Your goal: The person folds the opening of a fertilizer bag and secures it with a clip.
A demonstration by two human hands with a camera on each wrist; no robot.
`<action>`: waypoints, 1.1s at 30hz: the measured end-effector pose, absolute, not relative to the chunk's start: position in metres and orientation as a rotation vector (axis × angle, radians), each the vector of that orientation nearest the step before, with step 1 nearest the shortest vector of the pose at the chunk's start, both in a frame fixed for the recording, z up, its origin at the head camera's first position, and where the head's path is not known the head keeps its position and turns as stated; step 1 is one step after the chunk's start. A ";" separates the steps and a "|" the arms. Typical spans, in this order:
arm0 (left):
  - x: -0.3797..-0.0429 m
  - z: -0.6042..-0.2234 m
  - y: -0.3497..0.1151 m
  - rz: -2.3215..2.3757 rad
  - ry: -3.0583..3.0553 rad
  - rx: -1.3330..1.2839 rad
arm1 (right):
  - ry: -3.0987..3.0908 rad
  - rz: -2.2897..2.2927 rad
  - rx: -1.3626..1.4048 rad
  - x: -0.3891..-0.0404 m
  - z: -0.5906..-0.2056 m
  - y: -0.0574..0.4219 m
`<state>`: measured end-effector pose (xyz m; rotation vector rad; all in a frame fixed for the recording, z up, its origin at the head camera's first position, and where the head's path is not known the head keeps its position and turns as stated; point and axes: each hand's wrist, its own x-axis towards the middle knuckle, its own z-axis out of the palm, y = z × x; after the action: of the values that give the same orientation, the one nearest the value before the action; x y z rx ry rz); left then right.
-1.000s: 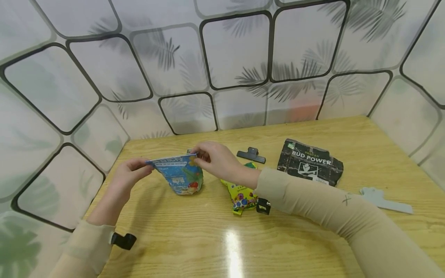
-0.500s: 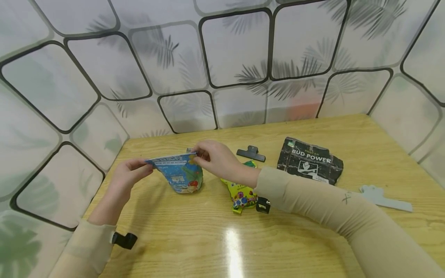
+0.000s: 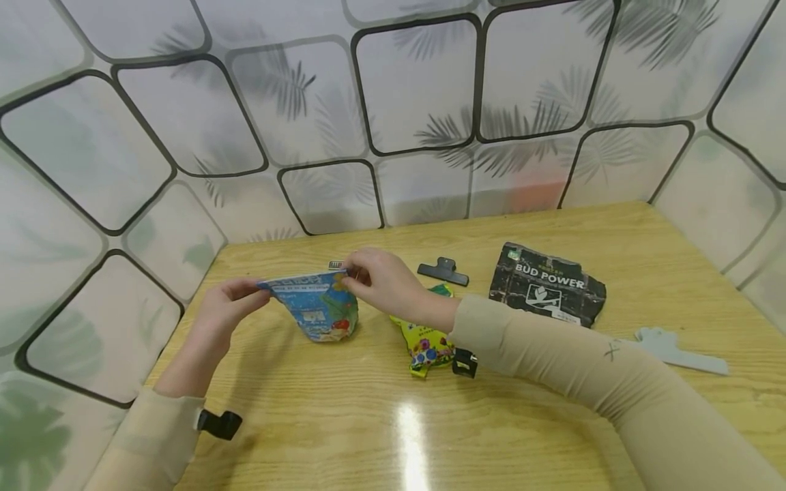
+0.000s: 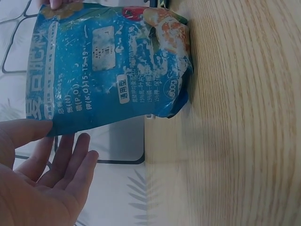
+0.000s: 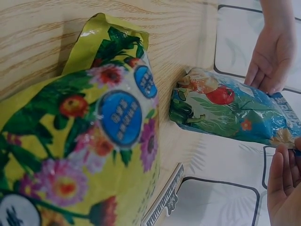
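A blue fertilizer bag [image 3: 319, 310] printed with vegetables stands on the wooden table, its flat top edge stretched between both hands. At the bag's left top corner, the left hand [image 3: 217, 314] pinches the edge between thumb and fingers. Its opposite corner is pinched by the right hand [image 3: 387, 283]. From the left wrist view, the bag [image 4: 103, 70] shows white lettering and a label, with the left hand [image 4: 51, 179] at its lower corner. The right wrist view shows its vegetable side, the right hand [image 5: 284, 188] partly cut off by the frame.
Under the right forearm lies a yellow flowered bag [image 3: 426, 344], partly hidden. Behind it is a black clip [image 3: 444, 271]. A black "BUD POWER" bag [image 3: 546, 283] and a pale grey flat piece [image 3: 681, 351] lie to the right. A ruler-like strip [image 5: 164, 195] lies behind the blue bag.
Almost nothing differs. Both hands keep their pinch on the fertilizer bag's top corners, and the bag stays in place; the head view shifts very slightly.
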<state>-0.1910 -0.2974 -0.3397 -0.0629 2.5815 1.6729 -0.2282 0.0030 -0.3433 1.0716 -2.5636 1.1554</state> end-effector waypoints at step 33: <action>-0.193 -0.345 -0.293 1.665 2.610 -0.001 | -2.553 1.307 1.090 -0.238 -0.338 0.005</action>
<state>-0.1927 -0.2932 -0.3448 -0.0008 2.6096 1.6651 -0.2382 0.0047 -0.3376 1.0903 -2.5531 1.3068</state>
